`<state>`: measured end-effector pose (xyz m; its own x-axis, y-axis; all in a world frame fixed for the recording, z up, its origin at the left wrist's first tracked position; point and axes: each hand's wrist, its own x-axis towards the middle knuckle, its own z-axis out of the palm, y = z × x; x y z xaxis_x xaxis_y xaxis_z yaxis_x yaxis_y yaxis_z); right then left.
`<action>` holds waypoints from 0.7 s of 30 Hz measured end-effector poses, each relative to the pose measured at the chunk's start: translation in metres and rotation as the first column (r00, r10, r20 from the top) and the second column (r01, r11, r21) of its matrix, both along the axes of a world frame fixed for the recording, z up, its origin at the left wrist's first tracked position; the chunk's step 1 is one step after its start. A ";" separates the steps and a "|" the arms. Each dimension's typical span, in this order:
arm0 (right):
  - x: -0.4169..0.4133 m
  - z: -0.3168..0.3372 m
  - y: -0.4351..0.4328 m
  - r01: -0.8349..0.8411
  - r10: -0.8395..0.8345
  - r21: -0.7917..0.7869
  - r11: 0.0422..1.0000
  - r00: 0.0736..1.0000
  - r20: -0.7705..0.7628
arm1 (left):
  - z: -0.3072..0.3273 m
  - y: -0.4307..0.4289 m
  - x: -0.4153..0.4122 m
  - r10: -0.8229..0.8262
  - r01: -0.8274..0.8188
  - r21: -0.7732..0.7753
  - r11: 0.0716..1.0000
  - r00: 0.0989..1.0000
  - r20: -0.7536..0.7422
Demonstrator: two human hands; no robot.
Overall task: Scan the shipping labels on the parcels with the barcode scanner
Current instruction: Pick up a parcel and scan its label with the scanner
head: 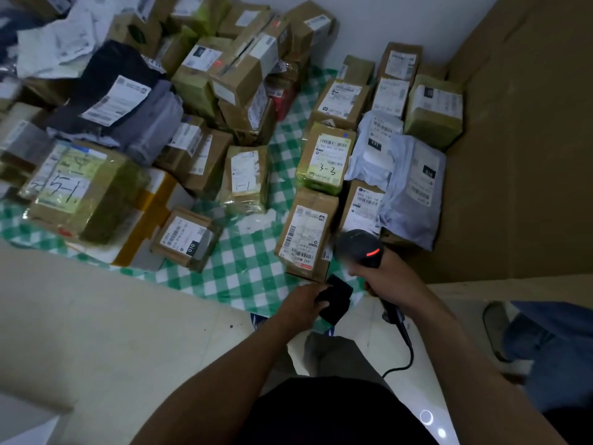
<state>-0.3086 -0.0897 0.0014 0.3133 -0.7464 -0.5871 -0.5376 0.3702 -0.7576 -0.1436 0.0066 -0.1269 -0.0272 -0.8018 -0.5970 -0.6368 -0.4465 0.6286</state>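
Green checked cloth (244, 261) carries the parcels (308, 232); at its near edge the right hand (383, 274) grips the barcode scanner (357, 245), and the left hand (301, 301) clasps a small black block (337, 300).

Single head-worn wide-angle cam, pitched forward and steeply down. Left hand (305, 299) and right hand (383, 275) close, low-centre; green-and-white checked cloth (244, 261) farther out.

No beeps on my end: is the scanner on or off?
On: a red light glows on the head of the scanner, which the right hand grips.
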 end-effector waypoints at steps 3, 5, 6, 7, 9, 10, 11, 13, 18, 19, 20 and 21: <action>0.006 -0.001 0.004 -0.003 0.003 0.005 1.000 1.000 0.012 | 0.000 0.014 0.016 -0.007 0.008 0.045 0.999 1.000 -0.021; 0.012 0.001 0.006 -0.006 0.006 -0.002 1.000 1.000 0.030 | 0.000 0.020 0.027 0.016 -0.015 0.036 0.999 1.000 -0.025; 0.015 0.002 0.007 -0.005 0.005 -0.004 1.000 0.999 0.039 | -0.001 0.021 0.032 0.038 -0.037 0.023 0.999 0.999 -0.027; 0.019 0.004 0.008 -0.006 0.006 -0.007 1.000 0.999 0.047 | 0.000 0.022 0.037 0.057 -0.057 0.013 0.998 0.998 -0.023; 0.026 0.008 0.011 -0.016 0.018 -0.034 0.999 0.999 0.049 | 0.000 0.019 0.046 0.063 -0.064 -0.011 0.998 0.998 -0.015; 0.029 0.010 0.013 -0.011 0.013 -0.045 0.999 0.999 0.049 | 0.000 0.017 0.050 0.052 -0.052 -0.023 0.998 0.999 -0.013; 0.032 0.011 0.016 -0.004 0.007 -0.053 0.999 0.999 0.054 | 0.001 0.015 0.053 0.037 -0.037 -0.042 0.998 0.999 -0.010; 0.039 0.016 0.022 0.000 0.004 -0.052 0.999 0.998 0.069 | 0.002 0.012 0.062 0.003 -0.003 -0.097 0.995 1.000 -0.003; 0.072 0.030 0.046 0.004 0.001 -0.079 0.997 0.998 0.066 | 0.005 0.017 0.084 0.063 -0.051 -0.223 0.973 0.997 0.048; 0.080 0.032 0.051 0.013 -0.008 -0.068 0.998 0.997 0.073 | 0.007 0.020 0.091 0.089 -0.074 -0.244 0.967 0.995 0.049; 0.089 0.035 0.056 0.017 -0.012 -0.064 0.998 0.997 0.071 | 0.009 0.024 0.099 0.110 -0.095 -0.268 0.959 0.993 0.041; 0.099 0.038 0.061 0.015 -0.011 -0.065 0.998 0.998 0.060 | 0.012 0.028 0.109 0.129 -0.116 -0.292 0.949 0.991 0.028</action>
